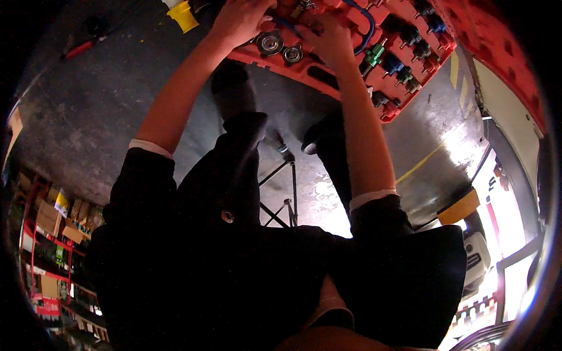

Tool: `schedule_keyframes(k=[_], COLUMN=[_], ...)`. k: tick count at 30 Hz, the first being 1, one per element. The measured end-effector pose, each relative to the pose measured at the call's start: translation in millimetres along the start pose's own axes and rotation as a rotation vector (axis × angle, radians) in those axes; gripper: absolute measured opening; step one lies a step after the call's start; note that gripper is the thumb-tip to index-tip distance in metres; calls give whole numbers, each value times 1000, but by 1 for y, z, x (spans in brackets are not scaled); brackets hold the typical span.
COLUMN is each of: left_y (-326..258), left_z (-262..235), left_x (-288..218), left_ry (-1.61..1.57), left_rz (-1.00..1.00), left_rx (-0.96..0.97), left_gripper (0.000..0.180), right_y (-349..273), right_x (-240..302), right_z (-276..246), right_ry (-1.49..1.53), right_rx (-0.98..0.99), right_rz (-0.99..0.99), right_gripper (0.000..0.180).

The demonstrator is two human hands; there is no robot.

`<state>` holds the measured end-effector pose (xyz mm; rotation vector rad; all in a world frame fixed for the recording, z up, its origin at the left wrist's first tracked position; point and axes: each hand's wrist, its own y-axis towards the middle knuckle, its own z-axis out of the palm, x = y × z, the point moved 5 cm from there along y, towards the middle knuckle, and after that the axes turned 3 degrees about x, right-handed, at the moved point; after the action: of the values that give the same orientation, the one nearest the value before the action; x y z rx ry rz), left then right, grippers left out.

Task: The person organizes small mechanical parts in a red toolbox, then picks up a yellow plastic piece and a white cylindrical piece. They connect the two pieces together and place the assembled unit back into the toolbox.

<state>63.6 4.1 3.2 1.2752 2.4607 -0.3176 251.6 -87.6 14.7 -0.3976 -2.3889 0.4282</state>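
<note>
A red moulded case (328, 88) lies at the top of the view, holding metal caps and coloured fittings in its recesses. My left hand (243, 23) is at its near left edge, fingers curled in; what they hold is too dark to make out. Over the case's middle, my right hand (328, 41) has bent fingers close to a blue hose (369, 26), and its grip is hidden. The hose loops beside this hand, and a stretch of it shows between both hands. Two round metal caps (270, 42) sit below them. A green fitting (374, 54) stands right of my right wrist.
Several black, blue and red fittings (413, 35) fill the case's right side. A yellow object (183, 16) and a red-handled tool (79, 50) lie on the grey floor to the left. Shelves with boxes (50, 216) stand lower left. Thin black metal legs (293, 193) show between my legs.
</note>
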Motion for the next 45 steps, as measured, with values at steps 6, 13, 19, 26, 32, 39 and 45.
schedule_keyframes(k=[6, 13, 19, 26, 32, 39, 45], left_y=[6, 10, 21, 20, 12, 12, -21], left_z=[-5, 4, -2, -12, -8, 5, 11], left_x=[-5, -2, -11, -23, -22, -18, -59], left_ry=[-59, -24, 45, 96, 69, 80, -157], left_rz=[2, -59, -172, -203, -226, -211, 43], left_rx=[-11, 6, 183, 8, 2, -34, -149], left_gripper=[29, 29, 31, 38, 42, 51, 50], right_y=[-8, -6, 1, 8, 6, -6, -91], right_x=[5, 16, 25, 34, 30, 36, 12], right_z=[20, 26, 29, 38, 43, 32, 18], right_ry=[-137, -141, -152, -178, -221, -220, -239], right_rx=[-85, -196, -270, -336, -320, -353, -394], right_rz=[-71, -42, 104, 258, 302, 202, 160], right_gripper=[39, 40, 43, 34, 31, 39, 54])
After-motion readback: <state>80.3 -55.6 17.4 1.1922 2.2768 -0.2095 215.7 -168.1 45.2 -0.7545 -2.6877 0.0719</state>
